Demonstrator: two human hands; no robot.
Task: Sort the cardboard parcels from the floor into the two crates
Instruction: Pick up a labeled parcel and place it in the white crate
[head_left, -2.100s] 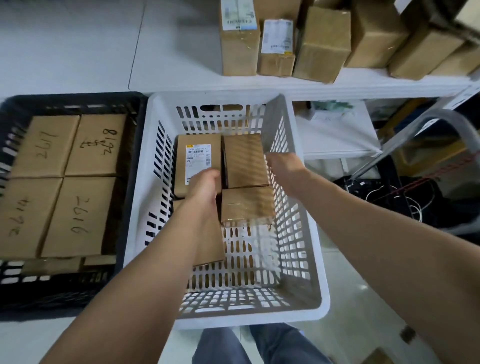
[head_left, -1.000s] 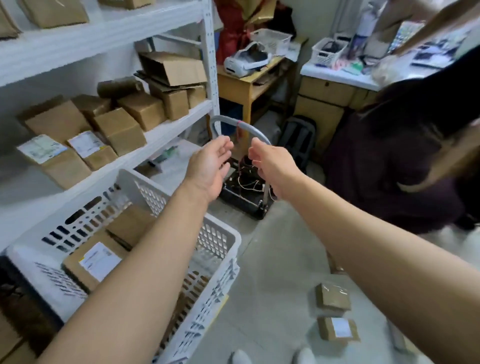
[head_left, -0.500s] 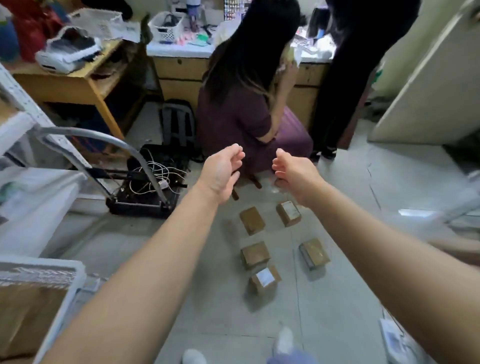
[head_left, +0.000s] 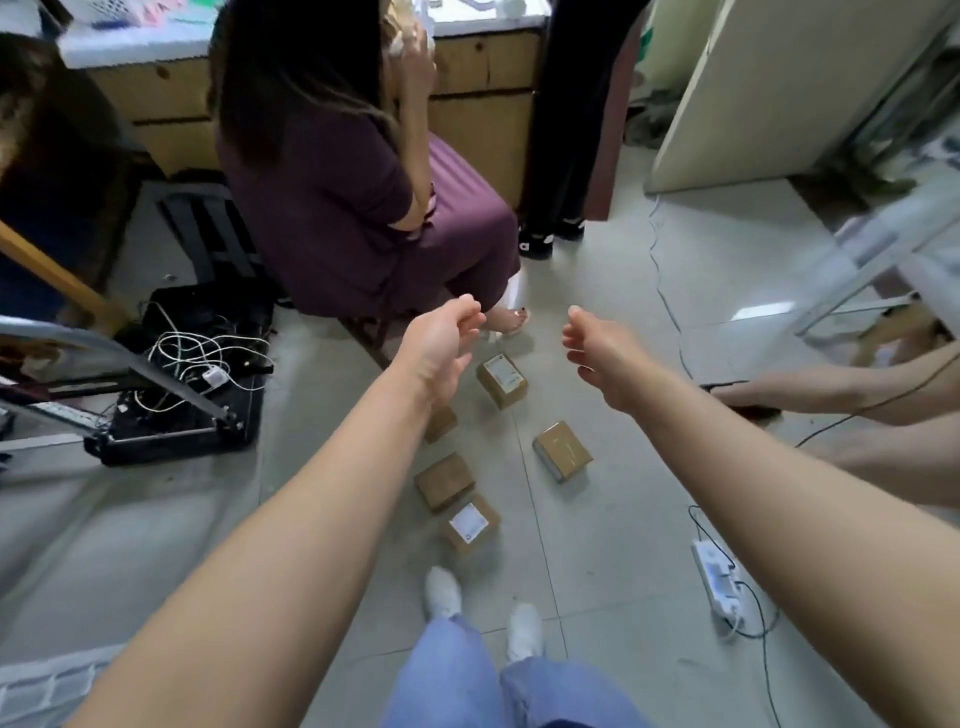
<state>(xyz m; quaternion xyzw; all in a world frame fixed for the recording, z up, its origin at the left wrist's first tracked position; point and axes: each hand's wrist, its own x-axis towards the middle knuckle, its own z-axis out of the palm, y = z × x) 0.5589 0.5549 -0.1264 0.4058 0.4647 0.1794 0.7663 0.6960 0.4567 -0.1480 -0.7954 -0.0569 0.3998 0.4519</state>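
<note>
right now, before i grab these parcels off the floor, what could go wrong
The farthest parcel lies right by a seated person's foot; reaching there could bump it. A power strip lies on the floor to the right: a likely trip hazard when carrying parcels away.

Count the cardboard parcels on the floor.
5: the far labelled parcel; the half-hidden parcel behind the left forearm; the taped parcel on the right; the plain parcel in the middle; the near labelled parcel by the white shoes. More may be hidden.
</note>
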